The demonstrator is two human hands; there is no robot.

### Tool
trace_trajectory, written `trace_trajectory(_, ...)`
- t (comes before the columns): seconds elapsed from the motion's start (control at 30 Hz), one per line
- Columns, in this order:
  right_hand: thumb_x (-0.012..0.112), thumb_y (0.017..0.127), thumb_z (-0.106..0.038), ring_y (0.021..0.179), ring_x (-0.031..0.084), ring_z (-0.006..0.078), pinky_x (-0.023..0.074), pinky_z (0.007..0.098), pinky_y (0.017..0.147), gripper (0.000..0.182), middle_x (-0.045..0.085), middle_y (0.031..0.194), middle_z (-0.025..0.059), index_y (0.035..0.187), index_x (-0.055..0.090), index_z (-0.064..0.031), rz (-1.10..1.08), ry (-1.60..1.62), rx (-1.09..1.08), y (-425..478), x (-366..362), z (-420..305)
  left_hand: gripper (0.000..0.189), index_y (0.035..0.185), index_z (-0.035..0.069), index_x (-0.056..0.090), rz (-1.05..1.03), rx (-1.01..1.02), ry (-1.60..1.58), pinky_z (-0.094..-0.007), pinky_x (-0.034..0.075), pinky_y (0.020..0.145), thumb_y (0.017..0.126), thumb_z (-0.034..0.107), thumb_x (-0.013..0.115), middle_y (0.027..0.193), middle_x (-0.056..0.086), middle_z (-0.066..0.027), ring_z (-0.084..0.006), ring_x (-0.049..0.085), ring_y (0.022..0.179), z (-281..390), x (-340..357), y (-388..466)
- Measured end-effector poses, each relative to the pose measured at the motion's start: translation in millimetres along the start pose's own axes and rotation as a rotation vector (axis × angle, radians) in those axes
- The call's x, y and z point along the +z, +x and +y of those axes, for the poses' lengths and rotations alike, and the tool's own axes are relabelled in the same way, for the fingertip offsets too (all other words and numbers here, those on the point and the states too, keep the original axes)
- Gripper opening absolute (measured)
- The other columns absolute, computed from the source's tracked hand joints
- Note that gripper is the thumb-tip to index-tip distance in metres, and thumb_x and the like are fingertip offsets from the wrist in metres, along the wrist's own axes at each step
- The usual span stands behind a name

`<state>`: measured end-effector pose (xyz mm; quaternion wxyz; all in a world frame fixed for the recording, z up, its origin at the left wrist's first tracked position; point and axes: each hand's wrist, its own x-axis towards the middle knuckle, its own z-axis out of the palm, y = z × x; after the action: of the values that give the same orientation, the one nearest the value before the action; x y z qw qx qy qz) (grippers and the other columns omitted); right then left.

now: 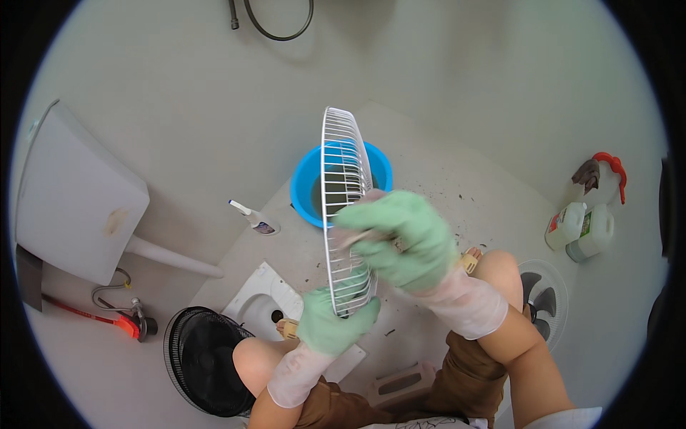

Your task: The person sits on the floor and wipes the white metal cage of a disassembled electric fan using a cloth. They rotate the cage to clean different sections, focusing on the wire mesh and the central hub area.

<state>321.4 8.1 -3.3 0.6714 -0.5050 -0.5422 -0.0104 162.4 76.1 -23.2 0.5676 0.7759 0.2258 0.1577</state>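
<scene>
A white wire fan grille point(351, 134) stands on edge before me, its rim turned toward my view. My left hand point(335, 322), in a green rubber glove with a pale cuff, grips the grille's lower end. Blurred, my gloved right hand point(404, 238) presses a greyish-pink cloth point(348, 236) against the bars on the right side. Behind the grille, a blue plastic basin point(303, 187) with dark, murky water sits on the floor.
A white spray bottle point(260, 220) stands left of the basin, near a squat toilet point(268, 284). By my left knee is a black fan point(209, 359); a white fan point(546, 300) is at my right. Two plastic jugs point(587, 230) stand by the right wall. Dark debris dots the floor.
</scene>
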Motion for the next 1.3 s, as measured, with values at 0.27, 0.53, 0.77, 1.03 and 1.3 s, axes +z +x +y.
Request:
trace_trajectory(0.27, 0.063, 0.093, -0.017, 0.087, 0.065, 0.0156, 0.0513, 0.0291, 0.077, 0.018, 0.067, 0.093, 0.0058, 0.106, 0.059, -0.0064, 0.006, 0.126, 0.492, -11, 0, 25, 0.031, 0.102, -0.004, 0.067, 0.165, 0.047, -0.23, -0.0268, 0.051, 0.063, 0.072, 0.0, 0.072, 0.081, 0.069, -0.0054, -0.0103, 0.062, 0.068, -1, -1, -1)
trace_trajectory(0.53, 0.056, 0.096, -0.013, 0.081, 0.062, 0.0134, 0.0504, 0.0281, 0.074, 0.017, 0.065, 0.094, 0.0056, 0.109, 0.056, -0.0016, 0.142, 0.094, 0.643, -5, -31, 41, 0.047, 0.112, -0.01, 0.064, 0.154, 0.188, -0.1, -0.0282, 0.053, 0.077, 0.065, -0.008, 0.07, 0.099, 0.071, -0.0131, -0.0166, 0.067, 0.087, 2, -14, -4)
trace_trajectory(0.77, 0.051, 0.095, -0.007, 0.083, 0.058, 0.0098, 0.0486, 0.0247, 0.077, 0.015, 0.063, 0.095, 0.0043, 0.109, 0.055, -0.0023, 0.121, 0.482, 0.262, 3, -23, -2, 0.039, 0.106, -0.004, 0.068, 0.17, 0.386, 0.192, -0.0267, 0.052, 0.072, 0.067, -0.005, 0.07, 0.093, 0.072, -0.0084, -0.013, 0.067, 0.081, -4, -3, 2)
trace_trajectory(1.03, 0.057, 0.087, 0.001, 0.084, 0.059, 0.0114, 0.0491, 0.0249, 0.076, 0.018, 0.063, 0.097, 0.0043, 0.105, 0.058, -0.0019, -0.123, 0.445, 0.415, 1, -11, 11, 0.044, 0.112, -0.008, 0.065, 0.162, 0.167, -0.011, -0.0273, 0.052, 0.075, 0.068, -0.006, 0.068, 0.1, 0.071, -0.0105, -0.0136, 0.066, 0.086, -5, 0, -1)
trace_trajectory(1.3, 0.06, 0.089, -0.005, 0.081, 0.058, 0.0087, 0.0486, 0.0237, 0.074, 0.016, 0.064, 0.094, 0.0041, 0.104, 0.063, -0.0084, -0.013, 0.021, 0.718, 10, -42, -3, 0.046, 0.114, -0.011, 0.062, 0.164, 0.242, -0.059, -0.0281, 0.053, 0.078, 0.068, -0.009, 0.065, 0.103, 0.07, -0.0136, -0.0176, 0.067, 0.091, -15, -11, 0)
